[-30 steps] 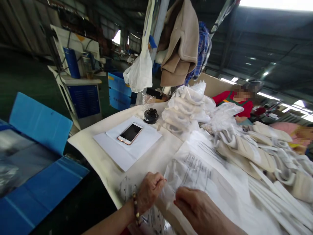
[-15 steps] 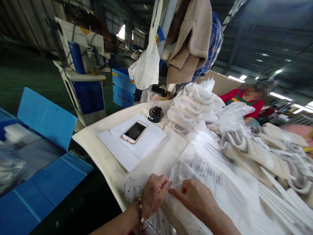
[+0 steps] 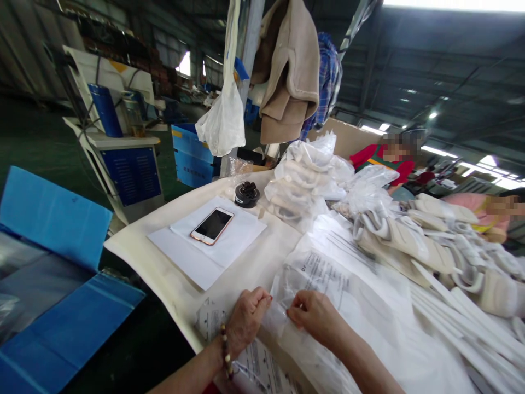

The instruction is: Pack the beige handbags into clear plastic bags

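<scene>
My left hand (image 3: 246,320), with a bead bracelet on its wrist, is closed in a pinch on the near edge of a clear printed plastic bag (image 3: 328,279). My right hand (image 3: 314,316) pinches the same bag edge a little to the right. The bag lies on top of a stack of like bags on the cream table (image 3: 172,273). More printed bags (image 3: 254,366) lie under my left wrist.
A phone (image 3: 212,225) rests on white sheets (image 3: 205,241), with a black round object (image 3: 247,194) behind. Bagged white goods (image 3: 303,178) and cream fabric pieces (image 3: 435,246) fill the right. A blue crate (image 3: 53,273) stands left. People sit across the table. Coats hang overhead.
Both hands stay at the bag's edge; my right hand's fingers have curled in to pinch it closer to the left hand. The view has shifted slightly.
</scene>
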`<state>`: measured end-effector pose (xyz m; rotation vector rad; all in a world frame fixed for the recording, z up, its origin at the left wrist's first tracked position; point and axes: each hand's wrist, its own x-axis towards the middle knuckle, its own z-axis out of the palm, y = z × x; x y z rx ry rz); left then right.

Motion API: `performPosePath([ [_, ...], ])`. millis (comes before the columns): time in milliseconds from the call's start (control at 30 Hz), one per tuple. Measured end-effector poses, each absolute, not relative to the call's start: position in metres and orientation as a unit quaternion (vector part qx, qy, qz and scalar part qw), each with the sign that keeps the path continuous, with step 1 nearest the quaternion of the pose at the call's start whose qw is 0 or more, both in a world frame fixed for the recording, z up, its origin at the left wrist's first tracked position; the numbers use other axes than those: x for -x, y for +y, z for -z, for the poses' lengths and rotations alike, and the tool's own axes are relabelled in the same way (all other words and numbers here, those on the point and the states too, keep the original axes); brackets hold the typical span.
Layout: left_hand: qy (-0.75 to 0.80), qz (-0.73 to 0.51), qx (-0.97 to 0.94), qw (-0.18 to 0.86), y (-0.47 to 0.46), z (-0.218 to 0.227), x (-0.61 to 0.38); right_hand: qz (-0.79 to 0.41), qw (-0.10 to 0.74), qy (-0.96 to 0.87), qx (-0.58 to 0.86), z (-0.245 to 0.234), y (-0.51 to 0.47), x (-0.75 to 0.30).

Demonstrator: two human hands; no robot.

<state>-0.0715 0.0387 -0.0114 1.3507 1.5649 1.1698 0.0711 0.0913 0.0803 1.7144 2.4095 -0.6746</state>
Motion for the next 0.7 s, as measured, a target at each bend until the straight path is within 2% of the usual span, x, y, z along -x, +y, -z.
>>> performPosePath([
  [300, 0.618, -0.450, -0.543, 0.347, 0.041, 0.018, 0.071, 0.158, -0.004, 0.756, -0.635, -0.085, 0.086, -0.107],
  [533, 0.613, -0.469, -0.532, 0.348, 0.049, 0.026, 0.071, 0.090, -0.203, 0.686, -0.693, -0.065, 0.057, -0.214],
  [633, 0.639, -0.481, -0.503, 0.328, 0.057, 0.021, 0.070, 0.062, -0.171, 0.644, -0.744, -0.055, 0.070, -0.266],
  [700, 0.671, -0.511, -0.460, 0.279, 0.054, 0.016, 0.071, 0.074, -0.144, 0.643, -0.748, -0.049, 0.085, -0.287],
])
